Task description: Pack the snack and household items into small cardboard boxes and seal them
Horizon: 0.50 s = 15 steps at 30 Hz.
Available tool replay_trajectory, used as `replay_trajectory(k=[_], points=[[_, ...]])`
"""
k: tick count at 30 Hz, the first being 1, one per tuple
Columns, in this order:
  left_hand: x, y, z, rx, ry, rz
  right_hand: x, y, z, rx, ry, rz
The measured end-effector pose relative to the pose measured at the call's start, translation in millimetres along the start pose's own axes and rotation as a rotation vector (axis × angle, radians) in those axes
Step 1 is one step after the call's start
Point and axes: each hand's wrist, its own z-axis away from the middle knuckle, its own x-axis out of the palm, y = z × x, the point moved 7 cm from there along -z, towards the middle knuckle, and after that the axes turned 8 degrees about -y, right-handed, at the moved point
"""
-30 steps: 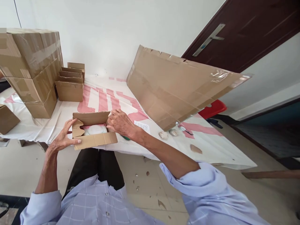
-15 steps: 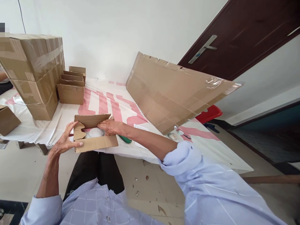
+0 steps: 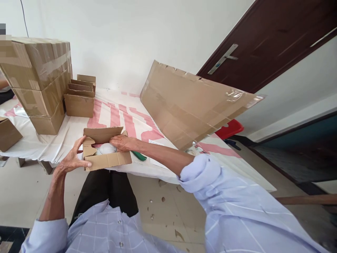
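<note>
A small open cardboard box (image 3: 109,161) stands near the table's front edge with its flaps folded out. My left hand (image 3: 75,156) grips its left end, the thumb lying over the front flap and the fingers round the far corner. Inside sits a round white item (image 3: 107,148), partly covered by the box walls; its kind does not show. My right hand (image 3: 121,142) reaches into the box's right end, just beside the white item. Its fingertips are hidden in there, so whether they hold anything does not show.
Taped cartons (image 3: 42,84) are stacked on the left, with several open small boxes (image 3: 79,105) beside them. A large cardboard sheet (image 3: 184,102) leans at the right. A green-handled object (image 3: 139,156) and a paper sheet (image 3: 158,162) lie near my right forearm.
The view has shifted slightly. Both hands keep their places on and in the box, with hardly any movement.
</note>
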Motion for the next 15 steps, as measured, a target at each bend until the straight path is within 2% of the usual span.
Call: replay_trajectory(k=[6, 10, 15], points=[[0.0, -5.5, -0.1, 0.002, 0.013, 0.009, 2.8, -1.9, 6.5, -0.065, -0.013, 0.008], [-0.6, -5.3, 0.7, -0.013, 0.015, -0.017, 1.9, 0.1, 11.2, -0.073, 0.01, -0.072], [-0.6, -2.7, 0.3, -0.008, 0.014, -0.069, -8.9, -1.9, 14.1, -0.049, 0.058, -0.2]])
